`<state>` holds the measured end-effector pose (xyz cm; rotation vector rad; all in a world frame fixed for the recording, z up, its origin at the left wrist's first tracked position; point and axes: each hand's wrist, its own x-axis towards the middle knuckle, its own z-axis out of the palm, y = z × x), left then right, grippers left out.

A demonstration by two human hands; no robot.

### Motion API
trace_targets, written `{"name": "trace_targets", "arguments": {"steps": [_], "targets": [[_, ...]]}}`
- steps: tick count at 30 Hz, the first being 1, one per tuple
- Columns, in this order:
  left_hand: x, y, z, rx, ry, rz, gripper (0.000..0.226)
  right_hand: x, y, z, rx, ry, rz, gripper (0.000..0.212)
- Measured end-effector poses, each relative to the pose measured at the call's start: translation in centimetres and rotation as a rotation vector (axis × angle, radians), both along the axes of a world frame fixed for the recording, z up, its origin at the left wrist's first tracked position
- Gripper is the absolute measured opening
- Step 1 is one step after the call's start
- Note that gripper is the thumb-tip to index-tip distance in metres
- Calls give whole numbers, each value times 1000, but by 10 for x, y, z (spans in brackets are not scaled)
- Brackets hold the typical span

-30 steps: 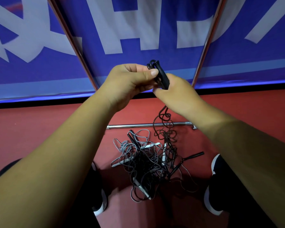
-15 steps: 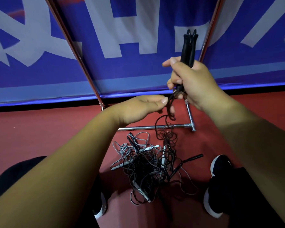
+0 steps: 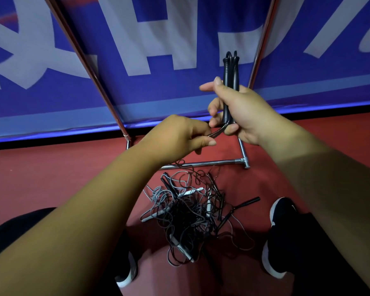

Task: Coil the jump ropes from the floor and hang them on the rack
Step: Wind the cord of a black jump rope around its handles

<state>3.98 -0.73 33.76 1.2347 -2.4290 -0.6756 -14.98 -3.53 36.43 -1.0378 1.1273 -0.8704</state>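
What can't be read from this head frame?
Head view:
Chrome tube rack: top cut off by upper edge; no hanging bar visible.
Tangled pile of black, grey and white jump ropes: rope count unclear, strands overlap.
Thin black cord: path past left hand hidden by that hand.

Above the rope pile (image 3: 186, 216), both rack (image 3: 222, 163) uprights run off the top edge, and the left forearm (image 3: 115, 199) covers its floor bar's left end. The right hand (image 3: 248, 116) hides the lower part of the handles (image 3: 230, 69). The cord (image 3: 219, 130) vanishes inside the left hand (image 3: 179, 137). The number of ropes in the pile cannot be told.
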Motion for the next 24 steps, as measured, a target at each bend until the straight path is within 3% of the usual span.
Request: {"name": "trace_targets", "arguments": {"steps": [3,6,8,12,16,18,24], "targets": [[2,1,-2,-211,-145,76,29,2,3,5,-13,-14,2,37],[0,4,2,-274,-260,232,36,4,5,10,-56,-70,-18,39],[-2,2,3,-99,-231,259,40,6,7,12,-90,-91,-46,41],[-2,0,4,544,122,181,25,10,8,13,-106,-101,-130,42],[11,-3,8,676,165,-7,11,9,7,12,-93,-122,-154,43],[16,-5,10,617,91,-10,7,7,8,13,-84,-119,-120,45],[23,-16,3,69,-257,325,12,6,11,16,-35,-43,65,53]]}}
